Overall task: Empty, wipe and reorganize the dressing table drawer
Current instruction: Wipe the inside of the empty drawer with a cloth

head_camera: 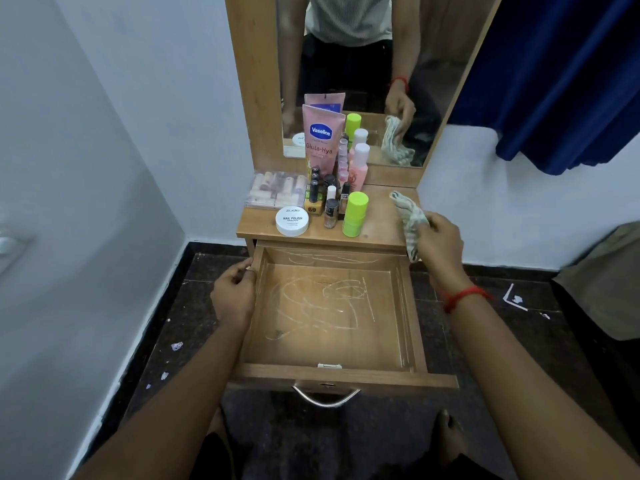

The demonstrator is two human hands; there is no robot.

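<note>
The wooden drawer (pixel 414 320) is pulled fully out, with nothing inside and pale scribble marks on its floor. My left hand (pixel 233 294) grips the drawer's left wall near the back. My right hand (pixel 441 245) holds a crumpled striped cloth (pixel 410 220) above the drawer's right rear corner, at the tabletop edge. The cosmetics stand on the dressing table top (pixel 381 225): a pink Vaseline tube (pixel 321 140), a white nail polish remover jar (pixel 292 221), a lime green bottle (pixel 355 214), a pink bottle (pixel 359 168), several small nail polish bottles (pixel 330 209) and a clear box of small items (pixel 275 190).
A mirror (pixel 349 77) rises behind the table and reflects a person's body and the cloth. A white wall is at the left, a blue curtain (pixel 554 81) at the upper right. The dark floor (pixel 519 334) holds paper scraps. The drawer's metal handle (pixel 325 398) faces me.
</note>
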